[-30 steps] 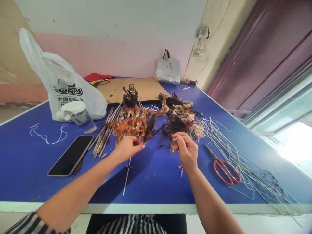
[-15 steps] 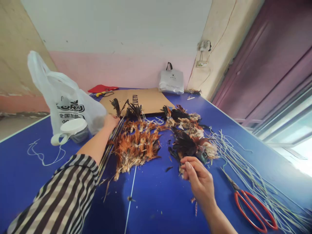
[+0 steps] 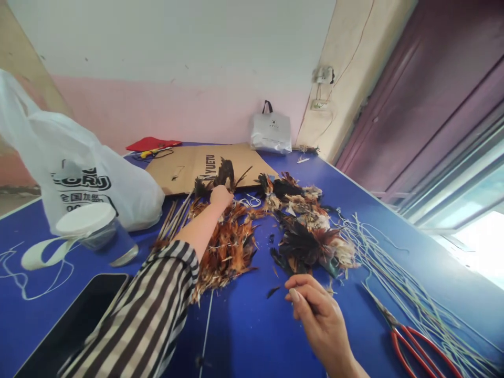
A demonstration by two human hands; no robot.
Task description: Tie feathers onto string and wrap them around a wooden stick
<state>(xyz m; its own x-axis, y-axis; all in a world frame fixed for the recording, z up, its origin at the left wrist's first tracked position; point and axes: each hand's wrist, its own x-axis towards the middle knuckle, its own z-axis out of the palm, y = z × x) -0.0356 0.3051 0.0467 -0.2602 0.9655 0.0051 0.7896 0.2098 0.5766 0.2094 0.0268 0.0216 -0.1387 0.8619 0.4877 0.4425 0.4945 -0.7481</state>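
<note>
Left sleeve (image 3: 137, 320) checked, dark and cream; cuff (image 3: 186, 253) black-and-white striped.

Left: white plastic carrier bag (image 3: 114, 184) with black print; clear white-lidded jar (image 3: 120, 242) just in front. Black rectangular phone (image 3: 73, 325) nearer. Back: silver black-handled bag (image 3: 271, 135) by pink-and-white wall (image 3: 177, 100).

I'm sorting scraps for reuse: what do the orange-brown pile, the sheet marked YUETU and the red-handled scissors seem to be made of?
Orange-brown pile: apparently feathers, soft-looking, with wispy edges.
Sheet: probably cardboard, matt brown with dark print.
Scissors: likely metal blades, greyish; handles smooth red, perhaps plastic or coated metal.
</note>
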